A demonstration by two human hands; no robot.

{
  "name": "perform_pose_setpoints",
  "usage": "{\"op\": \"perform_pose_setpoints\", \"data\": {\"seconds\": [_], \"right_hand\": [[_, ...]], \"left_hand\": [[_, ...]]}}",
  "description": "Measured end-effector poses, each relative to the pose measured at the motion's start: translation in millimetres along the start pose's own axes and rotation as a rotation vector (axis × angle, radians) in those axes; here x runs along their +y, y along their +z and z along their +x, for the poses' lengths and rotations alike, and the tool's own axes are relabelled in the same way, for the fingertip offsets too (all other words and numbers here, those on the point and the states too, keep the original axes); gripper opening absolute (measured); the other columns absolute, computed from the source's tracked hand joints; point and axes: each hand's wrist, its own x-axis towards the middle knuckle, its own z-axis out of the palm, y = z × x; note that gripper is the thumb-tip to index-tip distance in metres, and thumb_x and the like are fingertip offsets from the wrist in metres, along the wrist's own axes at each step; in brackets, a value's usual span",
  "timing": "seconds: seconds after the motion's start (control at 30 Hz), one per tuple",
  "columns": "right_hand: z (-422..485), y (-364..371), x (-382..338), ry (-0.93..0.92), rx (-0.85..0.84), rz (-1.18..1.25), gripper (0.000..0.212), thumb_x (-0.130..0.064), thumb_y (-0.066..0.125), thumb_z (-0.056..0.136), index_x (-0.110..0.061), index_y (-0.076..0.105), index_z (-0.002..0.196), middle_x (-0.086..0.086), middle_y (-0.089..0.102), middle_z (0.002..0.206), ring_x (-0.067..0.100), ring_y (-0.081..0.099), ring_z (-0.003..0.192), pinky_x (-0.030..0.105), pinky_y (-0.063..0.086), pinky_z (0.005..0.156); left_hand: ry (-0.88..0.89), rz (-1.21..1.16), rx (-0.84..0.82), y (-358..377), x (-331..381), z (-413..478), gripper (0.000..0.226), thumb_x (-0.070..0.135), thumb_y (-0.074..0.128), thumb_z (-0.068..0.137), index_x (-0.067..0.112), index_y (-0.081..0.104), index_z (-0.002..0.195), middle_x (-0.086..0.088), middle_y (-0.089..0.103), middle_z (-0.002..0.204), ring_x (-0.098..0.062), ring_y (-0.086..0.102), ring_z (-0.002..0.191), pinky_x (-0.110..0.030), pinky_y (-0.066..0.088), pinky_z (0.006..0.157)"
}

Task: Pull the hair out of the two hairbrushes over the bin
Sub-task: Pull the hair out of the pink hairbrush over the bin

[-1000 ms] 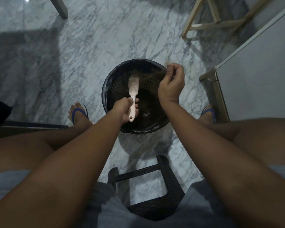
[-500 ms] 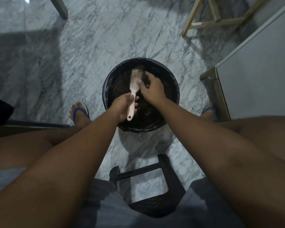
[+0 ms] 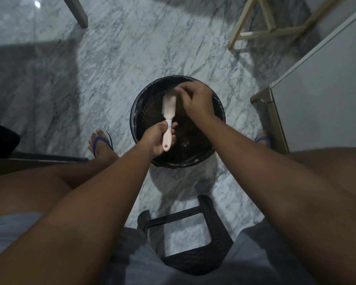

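A pale pink hairbrush is held over the round black bin lined with a dark bag. My left hand grips its handle, bristle head pointing away from me. My right hand hovers at the far end of the brush head, fingers curled and pinching at the bristles; a faint wisp of hair shows at the fingertips. Only this one hairbrush is in view.
I sit on a black woven stool with the bin between my feet in blue flip-flops. A grey cabinet stands at the right, a wooden frame at the back right, marble floor all around.
My right hand came back from the bin's right rim to the brush, then shifted up to the far end of the bristle head. My left hand kept its grip on the handle.
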Motion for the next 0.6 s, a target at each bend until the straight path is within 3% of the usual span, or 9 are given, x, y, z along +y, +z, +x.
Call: {"op": "perform_pose_setpoints", "data": {"seconds": [0.07, 0.17, 0.23, 0.33, 0.47, 0.53, 0.6], "right_hand": [[8.3, -11.8, -6.2, -0.064, 0.145, 0.032, 0.013, -0.018, 0.067, 0.089, -0.008, 0.075, 0.087, 0.007, 0.069, 0.082, 0.016, 0.063, 0.079, 0.023, 0.049, 0.073], [15.8, -24.2, -8.0, -0.096, 0.332, 0.07, 0.015, -0.015, 0.065, 0.092, -0.004, 0.069, 0.082, 0.008, 0.064, 0.08, 0.017, 0.06, 0.074, 0.025, 0.047, 0.063], [9.8, -24.9, -2.8, -0.058, 0.345, 0.06, 0.016, -0.013, 0.062, 0.093, -0.001, 0.065, 0.083, 0.01, 0.063, 0.082, 0.019, 0.059, 0.076, 0.025, 0.046, 0.063], [-9.8, -22.1, 10.5, 0.123, 0.08, -0.047, 0.016, -0.015, 0.058, 0.094, -0.001, 0.064, 0.092, 0.012, 0.066, 0.092, 0.023, 0.061, 0.087, 0.029, 0.046, 0.076], [-21.6, -11.9, 34.3, 0.509, -0.572, -0.422, 0.028, -0.014, 0.06, 0.088, 0.004, 0.064, 0.11, 0.023, 0.063, 0.115, 0.035, 0.062, 0.104, 0.032, 0.049, 0.084], [-21.6, -6.5, 34.6, 0.557, -0.611, -0.405, 0.051, -0.021, 0.058, 0.084, 0.001, 0.053, 0.13, 0.025, 0.053, 0.132, 0.04, 0.056, 0.117, 0.037, 0.046, 0.099], [-16.9, -3.3, 26.0, 0.488, -0.452, -0.189, 0.066, -0.022, 0.054, 0.086, -0.004, 0.038, 0.147, 0.023, 0.046, 0.144, 0.038, 0.047, 0.131, 0.039, 0.037, 0.113]], "left_hand": [[-0.012, -0.016, 0.05, -3.5, -1.3, 3.0, 0.035, 0.018, 0.038, 0.104, 0.004, 0.053, 0.134, -0.004, 0.061, 0.084, -0.012, 0.051, 0.063, -0.022, 0.049, 0.046], [0.003, -0.022, 0.09, -9.0, -2.3, 3.1, 0.027, 0.018, 0.039, 0.104, 0.005, 0.062, 0.109, -0.005, 0.059, 0.086, -0.01, 0.053, 0.062, -0.021, 0.049, 0.045], [0.038, -0.035, 0.085, -10.9, -3.0, 3.0, 0.025, 0.016, 0.039, 0.103, 0.008, 0.061, 0.113, -0.005, 0.065, 0.095, -0.009, 0.054, 0.063, -0.022, 0.049, 0.047], [0.103, -0.022, 0.045, -11.2, -2.1, 1.0, 0.031, 0.015, 0.039, 0.104, 0.015, 0.052, 0.132, -0.003, 0.068, 0.11, -0.011, 0.056, 0.068, -0.024, 0.05, 0.051], [0.135, 0.033, -0.027, -11.1, 1.1, -4.9, 0.037, 0.016, 0.041, 0.104, 0.018, 0.048, 0.14, -0.001, 0.067, 0.116, -0.012, 0.055, 0.074, -0.025, 0.05, 0.055], [0.138, 0.054, -0.054, -12.1, 2.3, -6.6, 0.039, 0.016, 0.043, 0.103, 0.017, 0.047, 0.142, -0.001, 0.066, 0.116, -0.012, 0.054, 0.074, -0.026, 0.049, 0.054], [0.14, 0.079, -0.076, -13.0, 2.8, -8.4, 0.038, 0.015, 0.043, 0.103, 0.017, 0.048, 0.141, -0.001, 0.066, 0.116, -0.013, 0.054, 0.073, -0.026, 0.048, 0.054]]}}
